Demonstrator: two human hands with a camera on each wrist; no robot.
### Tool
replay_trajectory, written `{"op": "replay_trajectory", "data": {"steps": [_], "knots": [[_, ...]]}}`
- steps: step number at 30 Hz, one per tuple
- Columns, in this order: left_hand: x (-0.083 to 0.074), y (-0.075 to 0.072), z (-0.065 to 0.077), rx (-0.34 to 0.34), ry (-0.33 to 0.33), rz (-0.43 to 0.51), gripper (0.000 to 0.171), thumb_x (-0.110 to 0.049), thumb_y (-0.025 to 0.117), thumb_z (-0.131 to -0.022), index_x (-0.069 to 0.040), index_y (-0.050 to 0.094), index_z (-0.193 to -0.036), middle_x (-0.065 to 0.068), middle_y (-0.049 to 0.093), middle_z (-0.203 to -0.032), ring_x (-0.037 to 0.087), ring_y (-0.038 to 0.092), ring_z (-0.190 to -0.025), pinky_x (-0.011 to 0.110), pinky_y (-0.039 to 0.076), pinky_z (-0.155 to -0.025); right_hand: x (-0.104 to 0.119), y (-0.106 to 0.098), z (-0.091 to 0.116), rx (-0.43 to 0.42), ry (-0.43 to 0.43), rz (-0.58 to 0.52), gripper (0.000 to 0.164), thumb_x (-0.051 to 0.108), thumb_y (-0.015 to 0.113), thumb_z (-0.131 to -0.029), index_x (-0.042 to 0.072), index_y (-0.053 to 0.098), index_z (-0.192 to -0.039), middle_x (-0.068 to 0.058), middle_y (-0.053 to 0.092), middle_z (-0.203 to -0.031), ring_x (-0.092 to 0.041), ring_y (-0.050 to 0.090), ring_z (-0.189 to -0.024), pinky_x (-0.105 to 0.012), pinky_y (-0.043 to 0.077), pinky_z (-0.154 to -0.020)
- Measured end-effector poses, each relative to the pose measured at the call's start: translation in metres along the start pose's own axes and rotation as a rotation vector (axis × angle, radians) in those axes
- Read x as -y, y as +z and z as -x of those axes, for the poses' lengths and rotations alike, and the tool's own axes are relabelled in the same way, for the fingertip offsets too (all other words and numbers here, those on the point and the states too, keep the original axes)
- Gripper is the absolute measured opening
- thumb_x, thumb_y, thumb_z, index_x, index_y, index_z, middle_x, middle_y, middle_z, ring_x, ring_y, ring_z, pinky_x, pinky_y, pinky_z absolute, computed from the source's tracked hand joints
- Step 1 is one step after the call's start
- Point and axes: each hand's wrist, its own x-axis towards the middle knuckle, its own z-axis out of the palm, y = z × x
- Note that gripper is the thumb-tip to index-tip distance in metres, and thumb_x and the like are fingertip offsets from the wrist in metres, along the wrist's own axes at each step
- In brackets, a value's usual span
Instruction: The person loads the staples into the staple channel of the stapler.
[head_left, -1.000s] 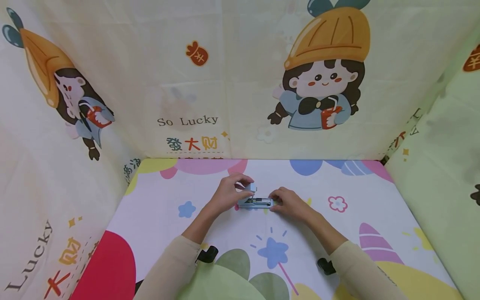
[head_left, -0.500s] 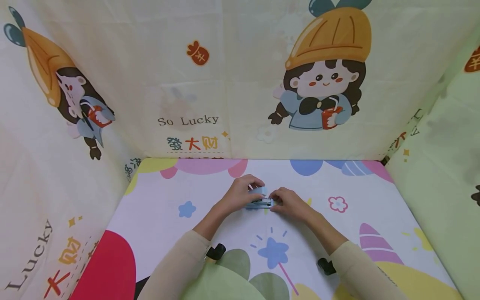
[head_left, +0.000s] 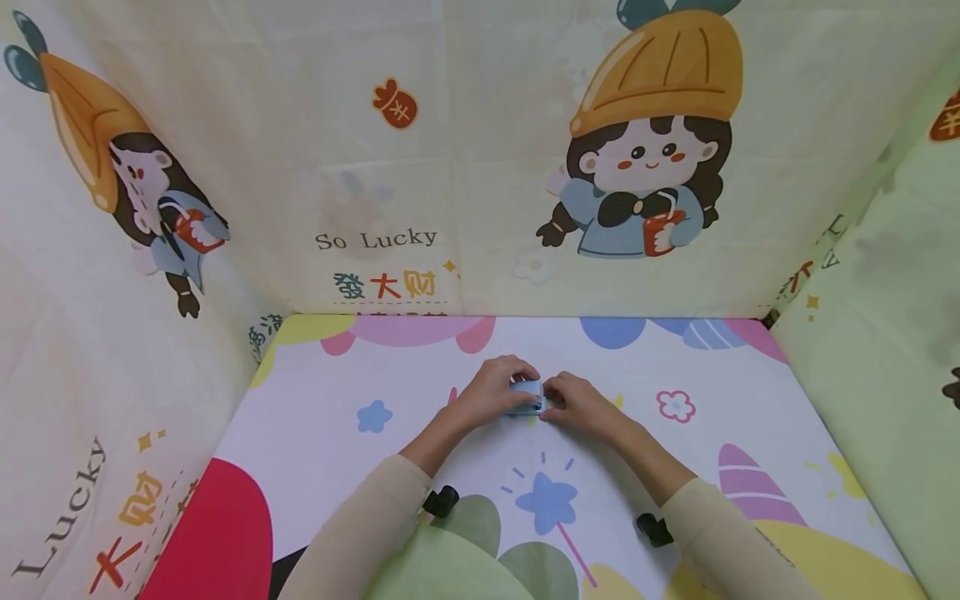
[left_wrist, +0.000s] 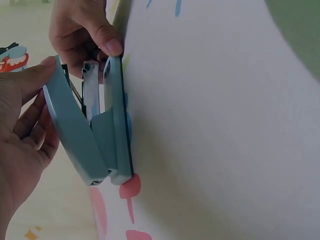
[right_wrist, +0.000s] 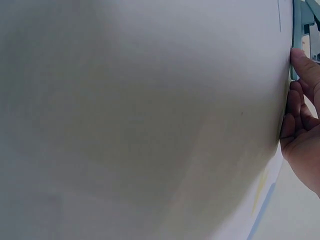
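Observation:
A light blue stapler (left_wrist: 71,129) stands on the table, its top cover tilted up at an angle from the base (left_wrist: 117,120). Between the two, the metal staple channel (left_wrist: 91,90) shows. My left hand (head_left: 491,393) pinches the free end of the cover between thumb and fingers. At the front end of the base, my right hand (head_left: 579,407) holds on with its thumb (right_wrist: 302,60) along the near edge. In the head view, the left hand hides much of the stapler.
A white tabletop cloth (head_left: 337,467) with printed stars, flowers and colored shapes lies under the stapler. Cream fabric walls (head_left: 495,275) with cartoon figures rise behind and at both sides. Black wrist cameras (head_left: 441,502) sit at both sleeves.
My left hand has moved right and slightly down, swinging the stapler's cover from steeply raised to lower over the base. The right hand has stayed at the front end of the base.

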Motion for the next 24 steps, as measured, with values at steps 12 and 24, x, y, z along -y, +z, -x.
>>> {"op": "replay_trajectory", "data": {"steps": [12, 24], "knots": [[0.0035, 0.0019, 0.0013, 0.016, 0.0, -0.036, 0.026, -0.014, 0.082, -0.089, -0.01, 0.076, -0.114, 0.002, 0.073, -0.11, 0.015, 0.065, -0.103, 0.03, 0.054, -0.094, -0.0014, 0.0001, -0.0014, -0.024, -0.002, 0.008, 0.036, 0.02, 0.086, -0.085, 0.0, 0.07, -0.109, -0.005, 0.065, -0.098, -0.015, 0.059, -0.089, -0.036, 0.054, -0.083], [0.0069, 0.0057, 0.0066, -0.006, 0.025, -0.03, 0.023, -0.008, 0.081, -0.088, -0.005, 0.075, -0.11, 0.007, 0.073, -0.109, 0.02, 0.067, -0.102, 0.033, 0.055, -0.093, -0.0028, -0.0002, 0.0039, -0.014, 0.01, -0.017, 0.035, 0.02, 0.085, -0.086, 0.001, 0.069, -0.111, -0.005, 0.064, -0.101, -0.017, 0.062, -0.092, -0.036, 0.055, -0.085]]}}
